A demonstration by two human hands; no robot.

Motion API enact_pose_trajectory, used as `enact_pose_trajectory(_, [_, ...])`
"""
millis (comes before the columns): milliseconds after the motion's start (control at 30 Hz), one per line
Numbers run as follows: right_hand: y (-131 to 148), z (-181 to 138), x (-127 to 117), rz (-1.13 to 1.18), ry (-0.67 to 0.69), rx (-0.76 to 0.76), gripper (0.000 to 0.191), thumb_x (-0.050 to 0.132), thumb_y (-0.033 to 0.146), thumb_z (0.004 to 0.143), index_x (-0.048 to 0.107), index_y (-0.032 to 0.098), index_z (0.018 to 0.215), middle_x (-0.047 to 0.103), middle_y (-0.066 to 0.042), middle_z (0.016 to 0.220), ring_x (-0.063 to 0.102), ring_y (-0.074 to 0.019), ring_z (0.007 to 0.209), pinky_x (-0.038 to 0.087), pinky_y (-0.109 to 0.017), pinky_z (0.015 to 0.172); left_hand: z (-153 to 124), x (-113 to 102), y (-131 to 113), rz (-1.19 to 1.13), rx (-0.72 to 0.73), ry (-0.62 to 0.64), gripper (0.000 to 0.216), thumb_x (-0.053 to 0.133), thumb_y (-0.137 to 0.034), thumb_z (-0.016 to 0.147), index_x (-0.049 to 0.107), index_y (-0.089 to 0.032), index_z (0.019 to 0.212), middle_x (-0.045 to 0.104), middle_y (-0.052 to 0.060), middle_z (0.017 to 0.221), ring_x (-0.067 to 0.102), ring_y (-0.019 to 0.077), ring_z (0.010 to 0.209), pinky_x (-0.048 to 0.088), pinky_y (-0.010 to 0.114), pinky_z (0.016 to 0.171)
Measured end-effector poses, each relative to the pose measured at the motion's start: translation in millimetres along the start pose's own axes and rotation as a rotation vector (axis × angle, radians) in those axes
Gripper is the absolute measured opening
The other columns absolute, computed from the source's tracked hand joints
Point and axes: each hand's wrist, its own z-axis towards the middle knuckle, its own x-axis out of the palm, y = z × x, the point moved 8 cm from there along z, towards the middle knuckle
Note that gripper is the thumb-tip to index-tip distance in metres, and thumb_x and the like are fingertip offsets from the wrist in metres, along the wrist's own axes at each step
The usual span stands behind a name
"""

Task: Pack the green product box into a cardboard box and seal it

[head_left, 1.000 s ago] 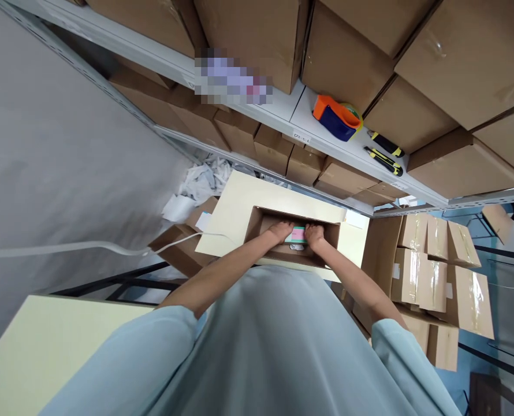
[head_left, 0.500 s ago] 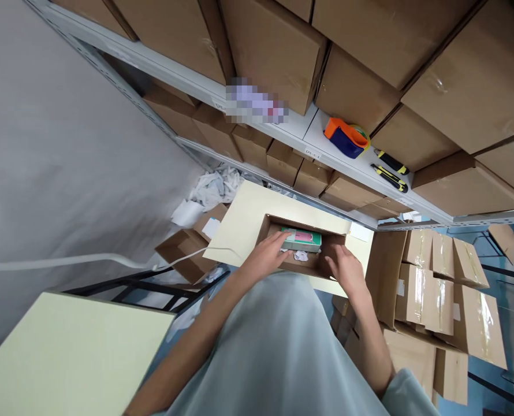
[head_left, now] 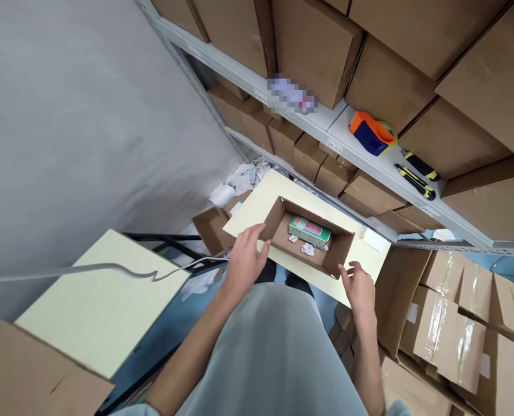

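Hands (head_left: pixel 245 257) withdrawn, printed green carton (head_left: pixel 309 231) — seemingly illegible

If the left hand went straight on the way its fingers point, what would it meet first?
Most likely the left end of the open cardboard box; the fingertips of the left hand appear right by its rim. Depth is unclear, so they might pass over it instead.

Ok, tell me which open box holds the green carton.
The box on the table, between left hand and right hand: the carton lies inside. The left box, off the table, shows none; the big box at right holds taped boxes.
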Motion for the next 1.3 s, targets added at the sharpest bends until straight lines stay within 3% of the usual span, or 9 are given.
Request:
enact_pose_trajectory(67, [-2.3,4.9,4.7,-0.029,0.058,-0.030,0.040,0.053,0.052,0.115,0.075,0.020,0.126,0.088,-0.012,0.112,0.083,-0.0323,0.105,0.051,-0.036,0.081,0.6,1.0,15.9,0.053,-0.095,-0.039,0.043,0.058,-0.035,0.107,0.064,-0.020,0.147,0.075,0.018,0.142,0.072,0.0372,0.134,0.057,0.054,0.119])
enact_pose_trajectory(200, [-7.0,9.2,6.4,-0.071,0.066,-0.078,0.043,0.052,0.055,0.115,0.079,0.022,0.110,0.088,-0.012,0.111,0.082,-0.0343,0.104,0.051,-0.037,0.081,7.5,16.3,34.8,0.062,-0.242,0.055,0.043,0.062,-0.035,0.103,0.070,-0.015,0.141,0.079,0.019,0.137,0.076,0.0374,0.128,0.058,0.051,0.116])
enact_pose_trajectory(367, [-3.0,14.4,11.1,0.017,0.004,-0.142,0.038,0.050,0.045,0.112,0.080,0.021,0.107,0.088,-0.012,0.101,0.083,-0.0298,0.095,0.051,-0.034,0.082,20.0,28.8,41.3,0.006,-0.471,0.092,0.032,0.064,-0.029,0.102,0.083,-0.020,0.126,0.086,0.013,0.128,0.082,0.0335,0.115,0.061,0.042,0.104])
enact_pose_trajectory(467, [6.3,14.0,10.0,-0.006,-0.066,-0.194,0.034,0.049,0.033,0.107,0.079,0.018,0.101,0.085,-0.014,0.086,0.081,-0.0288,0.083,0.049,-0.033,0.076,21.0,22.6,39.4,-0.041,-0.480,0.044,0.026,0.065,-0.025,0.100,0.089,-0.023,0.108,0.088,0.012,0.118,0.083,0.0338,0.113,0.061,0.040,0.102])
enact_pose_trajectory(567, [23.2,2.0,3.9,-0.125,-0.181,-0.275,0.035,0.047,0.031,0.103,0.077,0.018,0.091,0.081,-0.017,0.077,0.076,-0.0306,0.074,0.043,-0.034,0.070,-3.0,-2.8,50.3,-0.095,-0.482,-0.022,0.023,0.067,-0.023,0.099,0.090,-0.024,0.097,0.088,0.012,0.115,0.083,0.0324,0.111,0.059,0.037,0.098])
enact_pose_trajectory(767, [115.8,-62.2,22.9,-0.236,-0.342,-0.588,0.036,0.046,0.036,0.103,0.073,0.019,0.090,0.074,-0.013,0.072,0.062,-0.0260,0.062,0.032,-0.033,0.066,-141.9,-100.5,124.0,-0.179,-0.567,-0.263,0.018,0.067,-0.026,0.102,0.084,-0.023,0.098,0.084,0.007,0.106,0.080,0.0239,0.094,0.056,0.032,0.084])
enact_pose_trajectory(967, [270.1,-147.8,116.2,-0.302,-0.296,-0.920,0.037,0.041,0.032,0.110,0.073,0.016,0.100,0.072,-0.011,0.076,0.055,-0.0217,0.063,0.030,-0.032,0.067,-316.6,-187.8,225.4,-0.155,-0.726,-0.569,0.015,0.063,-0.027,0.104,0.075,-0.023,0.096,0.079,0.007,0.102,0.076,0.0226,0.087,0.054,0.032,0.082])
enact_pose_trajectory(1133, [387.1,-211.4,214.8,-0.457,-0.140,-1.040,0.037,0.041,0.028,0.116,0.075,0.015,0.117,0.078,-0.013,0.092,0.063,-0.0221,0.075,0.031,-0.031,0.072,-429.2,-225.5,289.5,-0.110,-0.949,-0.725,0.014,0.062,-0.029,0.104,0.072,-0.023,0.098,0.078,0.009,0.110,0.076,0.0239,0.088,0.054,0.035,0.085])
enact_pose_trajectory(1300, [461.2,-262.1,276.7,-0.511,-0.085,-1.153,0.042,0.036,0.027,0.117,0.073,0.012,0.131,0.081,-0.017,0.108,0.069,-0.0247,0.088,0.037,-0.031,0.079,-480.4,-233.3,328.3,-0.124,-1.117,-0.777,0.018,0.053,-0.028,0.107,0.070,-0.022,0.102,0.077,0.013,0.117,0.076,0.0263,0.095,0.054,0.038,0.091])
